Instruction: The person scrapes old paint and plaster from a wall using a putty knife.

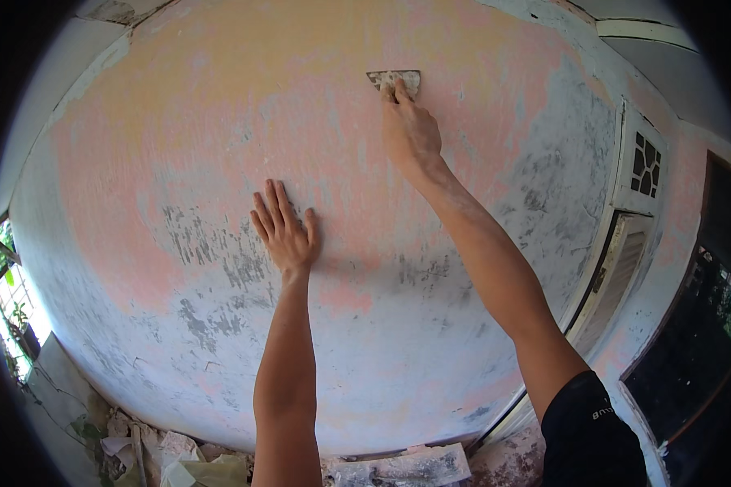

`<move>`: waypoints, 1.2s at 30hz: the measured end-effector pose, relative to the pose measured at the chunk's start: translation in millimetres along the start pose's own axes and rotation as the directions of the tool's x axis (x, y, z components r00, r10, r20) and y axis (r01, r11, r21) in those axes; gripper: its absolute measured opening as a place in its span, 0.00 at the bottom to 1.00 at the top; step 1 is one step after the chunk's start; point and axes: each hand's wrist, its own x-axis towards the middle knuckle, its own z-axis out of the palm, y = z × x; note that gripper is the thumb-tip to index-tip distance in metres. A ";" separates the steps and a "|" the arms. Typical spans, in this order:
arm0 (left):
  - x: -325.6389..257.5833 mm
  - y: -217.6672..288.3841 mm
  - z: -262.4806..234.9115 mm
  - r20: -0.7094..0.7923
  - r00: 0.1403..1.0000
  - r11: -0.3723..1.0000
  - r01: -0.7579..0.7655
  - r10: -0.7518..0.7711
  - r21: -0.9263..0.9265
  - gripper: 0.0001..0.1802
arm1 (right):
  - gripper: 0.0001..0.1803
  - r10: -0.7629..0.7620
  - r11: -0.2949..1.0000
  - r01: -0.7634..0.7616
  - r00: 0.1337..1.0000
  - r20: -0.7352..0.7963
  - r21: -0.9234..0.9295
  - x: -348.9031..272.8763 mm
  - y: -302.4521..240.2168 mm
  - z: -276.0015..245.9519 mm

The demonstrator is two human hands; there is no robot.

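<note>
In front of me rises a wall (pixel 219 138) with patchy paint, yellowish at the top, pink in the middle, pale blue and grey lower down. My right hand (pixel 412 130) reaches up and grips a scraper (pixel 404 79), its wide blade lying against the upper wall. Whitish residue covers the blade, and my hand hides most of the handle. Lower and to the left, my left hand (pixel 287 231) rests flat on the wall with fingers spread, holding nothing. Dark grey bare patches (pixel 199 239) show beside it.
At the right stand a pale door (pixel 613 284) with a patterned vent (pixel 646 165) above it and a dark window (pixel 694 325). Debris (pixel 179 458) and a whitish board (pixel 406 469) lie along the wall's foot. Plants (pixel 12 300) show through a grille at the far left.
</note>
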 end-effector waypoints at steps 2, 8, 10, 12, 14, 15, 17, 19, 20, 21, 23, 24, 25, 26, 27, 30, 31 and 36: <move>-3.5 -5.0 -2.7 0.008 1.000 1.000 0.004 -0.004 0.000 0.38 | 0.31 0.096 0.989 -0.109 0.986 0.139 0.096 -1.2 -10.3 -14.9; -3.4 -3.0 -1.0 0.000 1.000 1.000 0.012 -0.012 0.013 0.38 | 0.32 0.029 0.998 -0.035 0.993 0.118 0.055 -3.5 2.3 -9.1; -1.0 -0.3 0.0 0.010 1.000 1.000 0.014 -0.014 -0.004 0.38 | 0.33 0.024 0.999 -0.029 0.987 0.160 0.031 0.4 7.4 -13.9; -3.7 -2.4 -2.2 0.009 1.000 1.000 0.016 -0.016 0.003 0.38 | 0.34 0.023 1.000 -0.025 0.979 0.202 0.007 1.2 5.6 -16.6; -1.3 -4.9 -1.3 -0.005 1.000 1.000 0.013 -0.013 0.006 0.39 | 0.35 -0.005 1.000 0.010 0.976 0.217 -0.020 6.5 1.6 -16.6; -2.1 -6.6 -2.2 0.003 1.000 1.000 0.017 -0.017 0.015 0.39 | 0.35 -0.005 1.000 0.010 0.977 0.213 -0.022 9.5 0.1 -17.3; -3.7 -5.6 -1.6 0.012 1.000 1.000 0.023 -0.023 0.019 0.39 | 0.36 0.000 0.999 0.010 0.975 0.223 -0.044 13.6 -0.2 -16.5; -4.5 -4.7 -0.6 0.004 1.000 0.999 0.018 -0.018 0.030 0.39 | 0.35 0.002 0.998 0.012 0.975 0.223 -0.061 15.3 -1.3 -14.8; -3.9 -5.3 0.0 0.003 1.000 0.999 0.021 -0.021 0.031 0.39 | 0.34 0.004 0.997 0.013 0.974 0.225 -0.074 16.3 -2.7 -13.1; -2.7 -6.1 1.1 -0.005 1.000 1.000 0.017 -0.017 0.025 0.39 | 0.34 0.001 0.997 0.016 0.974 0.225 -0.074 19.4 -3.5 -12.0; -4.2 -5.1 -0.4 -0.003 1.000 1.000 0.018 -0.018 0.016 0.40 | 0.31 -0.015 0.998 0.027 0.981 0.192 -0.062 23.1 -2.4 -10.9; -5.1 -5.2 -1.2 0.006 1.000 1.000 0.025 -0.025 0.008 0.40 | 0.31 -0.017 0.998 0.030 0.980 0.198 -0.063 22.5 -2.7 -9.3; -4.1 -6.6 -1.3 0.011 0.999 1.000 0.030 -0.030 0.003 0.40 | 0.30 -0.006 0.998 0.017 0.983 0.184 -0.056 23.7 -4.7 -8.2; -3.6 -7.4 -1.5 0.012 0.999 0.999 0.033 -0.033 0.006 0.40 | 0.29 0.005 0.999 0.004 0.985 0.170 -0.048 24.7 -6.8 -7.1; -3.5 -7.9 -1.7 0.011 0.999 0.999 0.035 -0.035 0.004 0.40 | 0.29 0.001 0.999 0.007 0.985 0.172 -0.046 28.1 -6.8 -4.2; -3.8 -1.8 -0.1 0.012 0.999 0.999 0.032 -0.032 -0.013 0.39 | 0.27 -0.082 0.992 0.084 0.996 0.018 -0.098 37.8 4.0 1.0; -4.7 -2.2 -1.1 0.015 0.999 0.999 0.030 -0.029 -0.015 0.40 | 0.27 -0.067 0.995 0.069 0.998 0.018 -0.072 38.6 4.0 -0.4; -2.3 -7.3 -2.9 0.018 0.999 0.999 0.034 -0.034 -0.007 0.39 | 0.28 0.016 0.998 -0.011 0.998 0.062 -0.066 28.7 -12.3 -0.5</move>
